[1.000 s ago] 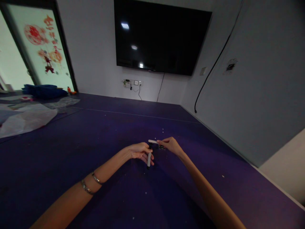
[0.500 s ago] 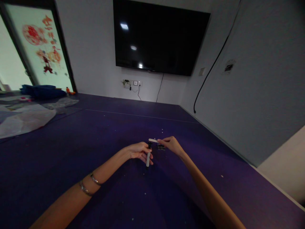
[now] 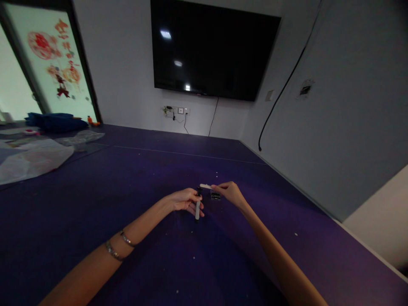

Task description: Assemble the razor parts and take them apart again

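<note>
My left hand (image 3: pixel 186 199) is closed round a slim stick-like tool (image 3: pixel 197 209) with a pale handle and a black top, held roughly upright. Between the thumb and fingers of my right hand (image 3: pixel 230 192) is a flat white stick with a rounded end (image 3: pixel 205 186). Its free end points left and meets or nearly meets the tool's black top; I cannot tell whether they touch. Just below my right fingers, a small dark rectangular piece with light marks (image 3: pixel 216 195) lies on the purple surface (image 3: pixel 153 263).
White sheets and clear plastic (image 3: pixel 35 161) lie at the left, with a dark blue cloth bundle (image 3: pixel 55 122) and a small orange object (image 3: pixel 92 122) behind. Small white bits dot the surface. A television (image 3: pixel 213 51) hangs on the far wall; a black cable (image 3: pixel 282 91) dangles at the right.
The handled tool and my left hand have risen very slightly. The white stick has hardly moved and stays at the tool's top. Both grips are the same.
</note>
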### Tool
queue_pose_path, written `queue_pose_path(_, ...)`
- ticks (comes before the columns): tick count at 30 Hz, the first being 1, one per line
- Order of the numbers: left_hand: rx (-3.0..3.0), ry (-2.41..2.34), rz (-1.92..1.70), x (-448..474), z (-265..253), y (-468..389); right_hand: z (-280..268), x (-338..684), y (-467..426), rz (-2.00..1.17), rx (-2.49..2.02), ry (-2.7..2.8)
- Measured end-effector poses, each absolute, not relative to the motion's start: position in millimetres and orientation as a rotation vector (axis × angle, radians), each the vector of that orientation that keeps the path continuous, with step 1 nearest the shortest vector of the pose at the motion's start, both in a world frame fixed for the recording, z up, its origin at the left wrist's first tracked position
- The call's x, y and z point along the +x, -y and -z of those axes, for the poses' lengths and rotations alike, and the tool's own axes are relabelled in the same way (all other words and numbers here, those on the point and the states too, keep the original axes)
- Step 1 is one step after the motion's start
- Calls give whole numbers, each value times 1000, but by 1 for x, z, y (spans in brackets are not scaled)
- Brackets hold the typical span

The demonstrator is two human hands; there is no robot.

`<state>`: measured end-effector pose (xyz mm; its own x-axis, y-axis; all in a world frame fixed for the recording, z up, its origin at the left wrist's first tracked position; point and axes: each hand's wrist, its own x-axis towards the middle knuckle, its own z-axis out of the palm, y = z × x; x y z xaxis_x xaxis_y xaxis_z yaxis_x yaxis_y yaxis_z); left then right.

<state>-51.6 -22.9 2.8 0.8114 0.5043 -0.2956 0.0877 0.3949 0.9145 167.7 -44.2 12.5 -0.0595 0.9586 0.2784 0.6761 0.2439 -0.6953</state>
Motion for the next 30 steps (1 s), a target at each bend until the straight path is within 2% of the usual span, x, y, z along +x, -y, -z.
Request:
queue_pose_path(12,1162,-608,-309,-51,-7,25,-10,178,40,-485,-1500,1737)
queue_pose_path(21,1256,-617,-442,-64,-33,26,-13,189,37,-832,-1410,1666)
queue_pose_path(30,1380,-565,-508,-70,-48,26,-13,172,44,-596,-1549,1668)
